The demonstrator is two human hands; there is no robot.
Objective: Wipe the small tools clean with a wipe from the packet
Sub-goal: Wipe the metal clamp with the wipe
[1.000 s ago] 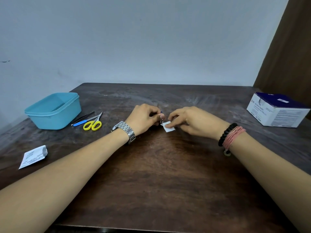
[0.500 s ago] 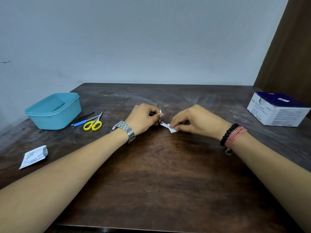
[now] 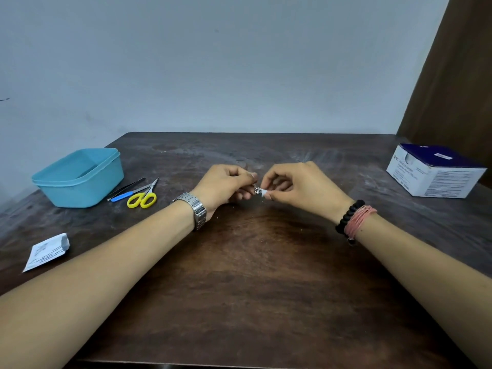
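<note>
Resting on the table at far right, the white and blue box has print too small to read, as does the torn packet at left. Between them, the left hand pinches a small metal tool, maybe a nail clipper, pointing right into the wipe pinched by the right hand, both meeting mid-table.
</note>
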